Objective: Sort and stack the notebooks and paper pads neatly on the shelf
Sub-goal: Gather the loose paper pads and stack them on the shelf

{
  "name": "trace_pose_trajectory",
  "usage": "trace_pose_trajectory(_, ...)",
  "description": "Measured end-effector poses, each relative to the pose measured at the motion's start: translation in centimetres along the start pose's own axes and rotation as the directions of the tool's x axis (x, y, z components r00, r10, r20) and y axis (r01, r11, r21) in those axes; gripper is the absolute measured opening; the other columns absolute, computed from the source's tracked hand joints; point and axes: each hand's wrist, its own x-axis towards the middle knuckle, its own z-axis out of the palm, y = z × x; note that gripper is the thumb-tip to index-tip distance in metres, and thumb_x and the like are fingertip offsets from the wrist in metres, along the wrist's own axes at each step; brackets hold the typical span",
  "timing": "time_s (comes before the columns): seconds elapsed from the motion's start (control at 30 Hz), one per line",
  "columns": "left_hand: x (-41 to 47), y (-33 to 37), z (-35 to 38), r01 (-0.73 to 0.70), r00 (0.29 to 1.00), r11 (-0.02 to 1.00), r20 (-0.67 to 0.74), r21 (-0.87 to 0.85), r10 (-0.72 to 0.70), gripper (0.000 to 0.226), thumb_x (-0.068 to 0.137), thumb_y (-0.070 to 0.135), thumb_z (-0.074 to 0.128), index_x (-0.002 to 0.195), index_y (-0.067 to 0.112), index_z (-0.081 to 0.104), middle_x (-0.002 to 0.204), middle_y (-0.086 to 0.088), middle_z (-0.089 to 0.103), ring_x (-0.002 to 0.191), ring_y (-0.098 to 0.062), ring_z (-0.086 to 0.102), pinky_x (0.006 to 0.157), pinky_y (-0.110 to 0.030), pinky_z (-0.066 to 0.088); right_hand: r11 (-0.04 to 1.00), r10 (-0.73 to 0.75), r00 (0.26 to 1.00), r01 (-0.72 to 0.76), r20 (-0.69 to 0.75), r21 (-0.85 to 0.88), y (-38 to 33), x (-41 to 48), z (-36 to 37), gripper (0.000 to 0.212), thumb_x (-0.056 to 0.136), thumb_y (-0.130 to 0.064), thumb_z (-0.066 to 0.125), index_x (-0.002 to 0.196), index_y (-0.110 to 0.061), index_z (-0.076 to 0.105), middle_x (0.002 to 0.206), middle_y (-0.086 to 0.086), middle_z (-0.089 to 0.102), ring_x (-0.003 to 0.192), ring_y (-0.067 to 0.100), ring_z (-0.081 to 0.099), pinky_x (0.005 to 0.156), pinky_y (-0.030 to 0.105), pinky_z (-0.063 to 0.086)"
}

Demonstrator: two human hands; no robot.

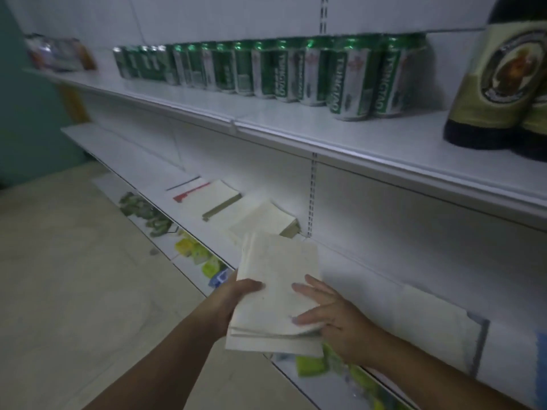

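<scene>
Both hands carry one bundle of paper pads [275, 291]: my left hand [233, 297] grips its left edge, thumb over the top sheet and fingers beneath, while my right hand [334, 318] rests on the top face near the right edge with fingers spread and nearly straight. Whether any of them hooks under that edge is lost in the blur. I hold the bundle in the air just in front of the middle shelf [142, 170], its near end over the packaged goods [204, 261] on the lowest level. Its layers are slightly fanned at the near corner, so it is not yet squared. Its long axis runs away from me, with the far short edge pointing at the cream pile [263, 220] and the broad face tilted up towards my eyes. On the shelf beyond lie that pile, a pad with an olive spine [219, 199] and a red-striped pad [189, 187], side by side but each at its own angle. More white paper [438, 335] lies to my right, well apart. I judge the sorting about half done: the bundle must still be set down, and the piles aligned.
</scene>
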Motion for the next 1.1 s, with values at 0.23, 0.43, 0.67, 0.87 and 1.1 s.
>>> trace_pose_trajectory(0.23,-2.0,6.4,-11.8,-0.029,0.999,0.992,0.029,-0.121,0.033,0.049,0.067,0.004,0.064,0.115,0.012,0.060,0.112,-0.024,0.067,0.101,-0.042,0.064,0.092,-0.056,0.048,0.539,0.536,0.835,-0.454,0.128,0.709,-7.0,11.5,6.0,0.046,0.097,-0.027,0.050,0.142,-0.021,0.040,0.131,0.006,0.058,0.118,0.025,0.056,0.096,0.039,0.049)
trace_pose_trajectory(0.43,-0.9,11.1,-22.0,-0.013,0.997,0.990,0.071,-0.137,0.023,0.042,0.073,0.002,0.060,0.115,0.008,0.059,0.110,-0.023,0.068,0.094,-0.039,0.067,0.078,-0.049,0.056,0.535,0.544,0.839,-0.361,0.015,0.763,-11.8,21.9,13.3,0.036,0.092,-0.009,0.058,0.127,-0.016,0.051,0.119,0.008,0.064,0.106,0.029,0.062,0.096,0.049,0.049)
trace_pose_trajectory(0.67,3.4,13.2,-28.2,0.061,0.996,0.994,0.067,-0.090,-0.055,0.059,0.071,0.004,0.064,0.128,0.010,0.052,0.119,-0.020,0.065,0.106,-0.041,0.062,0.077,-0.046,0.055,0.634,0.519,0.853,-0.338,-0.059,0.695,-11.6,27.8,16.0,0.043,0.089,0.003,0.058,0.117,-0.029,0.051,0.117,-0.003,0.062,0.111,0.021,0.059,0.100,0.046,0.046)
trace_pose_trajectory(0.87,9.7,14.6,-30.3,0.087,0.994,0.996,-0.066,0.011,-0.087,0.025,0.090,0.018,0.059,0.112,0.009,0.063,0.099,-0.014,0.073,0.092,-0.033,0.068,0.073,-0.040,0.055,0.625,0.578,0.803,-0.321,-0.145,0.712,-7.8,33.4,17.3,0.045,0.091,-0.001,0.057,0.121,-0.034,0.048,0.121,-0.004,0.061,0.111,0.019,0.058,0.099,0.048,0.046)
trace_pose_trajectory(1.1,16.5,18.7,-35.2,-0.083,0.983,0.943,-0.129,0.323,0.131,0.015,0.097,0.034,0.049,0.111,0.030,0.053,0.104,0.003,0.065,0.095,-0.018,0.063,0.079,-0.036,0.055,0.514,0.635,0.765,-0.317,-0.105,0.797,-4.1,43.5,19.2,0.050,0.091,0.002,0.054,0.130,-0.027,0.044,0.125,0.000,0.060,0.114,0.024,0.057,0.101,0.047,0.045)
